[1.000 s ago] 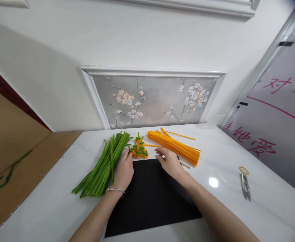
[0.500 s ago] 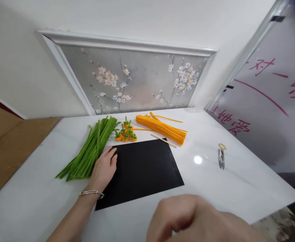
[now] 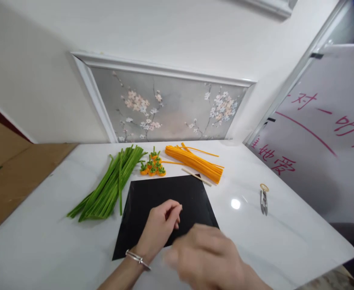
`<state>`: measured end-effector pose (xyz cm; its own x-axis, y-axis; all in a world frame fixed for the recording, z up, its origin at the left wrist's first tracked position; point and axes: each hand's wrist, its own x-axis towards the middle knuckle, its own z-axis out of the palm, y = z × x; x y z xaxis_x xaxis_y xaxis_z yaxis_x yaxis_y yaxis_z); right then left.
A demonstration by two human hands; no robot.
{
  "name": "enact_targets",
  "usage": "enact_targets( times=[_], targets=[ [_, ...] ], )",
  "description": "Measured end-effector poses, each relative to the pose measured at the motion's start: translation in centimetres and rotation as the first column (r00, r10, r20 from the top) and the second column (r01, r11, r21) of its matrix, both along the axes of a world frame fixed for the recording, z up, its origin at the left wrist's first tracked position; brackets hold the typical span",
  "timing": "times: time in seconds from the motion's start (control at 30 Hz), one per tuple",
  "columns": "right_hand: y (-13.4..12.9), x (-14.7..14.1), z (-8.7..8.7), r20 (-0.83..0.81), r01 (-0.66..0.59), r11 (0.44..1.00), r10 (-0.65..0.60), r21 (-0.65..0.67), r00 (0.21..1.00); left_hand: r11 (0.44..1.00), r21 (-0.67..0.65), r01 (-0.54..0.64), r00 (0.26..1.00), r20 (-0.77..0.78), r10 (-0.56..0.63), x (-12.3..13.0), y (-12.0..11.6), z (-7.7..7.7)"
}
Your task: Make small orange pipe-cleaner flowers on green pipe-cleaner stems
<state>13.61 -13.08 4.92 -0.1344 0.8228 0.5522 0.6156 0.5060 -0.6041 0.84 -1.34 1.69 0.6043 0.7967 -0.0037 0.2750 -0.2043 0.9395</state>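
Note:
My left hand (image 3: 161,221), with a silver bangle (image 3: 138,259) on the wrist, is above the black mat (image 3: 158,191). Its thumb and fingers are curled together; anything between them is hidden. Lower and nearer the camera, my right hand (image 3: 208,255) is blurred by motion. Its fingers look closed, and I cannot make out what, if anything, they hold. Left of the mat lies a bundle of green pipe cleaners (image 3: 107,189), one strand apart on its right side. Several small orange-and-green pipe-cleaner pieces (image 3: 153,165) sit grouped behind the mat.
An orange pipe-cleaner bundle (image 3: 195,161) lies at the back, with loose strands. A thin pale stick (image 3: 196,177) crosses the mat's far right corner. Small metal snips (image 3: 264,201) rest at the right. Cardboard (image 3: 28,181) borders the white table (image 3: 52,237); a whiteboard (image 3: 312,161) stands right.
My left hand has come from beside the green bundle to over the middle of the mat, and its fingers have curled. My right hand has moved slightly left and up. The view has tilted upward.

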Motion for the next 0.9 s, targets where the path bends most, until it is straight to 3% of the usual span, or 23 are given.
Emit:
enact_targets(
  times=[0.07,0.13,0.2,0.27,0.37,0.5,0.67,0.9],
  targets=[
    [2.2,1.5,0.9,0.023,0.064,0.996,-0.066,0.063,0.998,0.999,-0.007,0.052,0.998,0.026,-0.052,0.3,-0.6,0.1],
    [4.8,4.0,1.0,0.049,0.187,0.982,-0.188,0.033,0.981,0.990,-0.107,0.091,0.996,0.025,-0.089,0.5,-1.0,0.0],
    [7.9,7.3,0.7,0.115,0.374,0.920,-0.362,-0.115,0.925,0.982,-0.158,0.104,0.995,0.019,-0.103,0.5,-1.1,0.0],
    [11.4,10.6,0.2,0.164,0.458,0.873,-0.434,-0.166,0.886,0.979,-0.175,0.104,0.995,0.027,-0.101,0.5,-1.2,-0.1],
    [16.3,14.0,-0.4,0.251,0.522,0.822,-0.468,-0.229,0.847,0.981,-0.175,0.081,0.995,0.078,-0.068,0.3,-1.0,-0.5],
    [21.1,15.3,-0.8,0.372,0.547,0.774,-0.429,-0.319,0.823,0.957,-0.287,0.025,0.986,0.164,0.024,-0.1,-0.6,-1.8],
    [23.7,15.1,-1.1,0.501,0.571,0.716,-0.349,-0.402,0.792,0.940,-0.336,0.051,0.980,0.200,0.019,-0.5,-0.2,-2.7],
    [23.0,13.3,-1.0,0.678,0.662,0.667,-0.313,-0.341,0.665,0.933,-0.355,0.057,0.987,0.160,0.001,-0.2,-0.2,-2.3]
  ],
)
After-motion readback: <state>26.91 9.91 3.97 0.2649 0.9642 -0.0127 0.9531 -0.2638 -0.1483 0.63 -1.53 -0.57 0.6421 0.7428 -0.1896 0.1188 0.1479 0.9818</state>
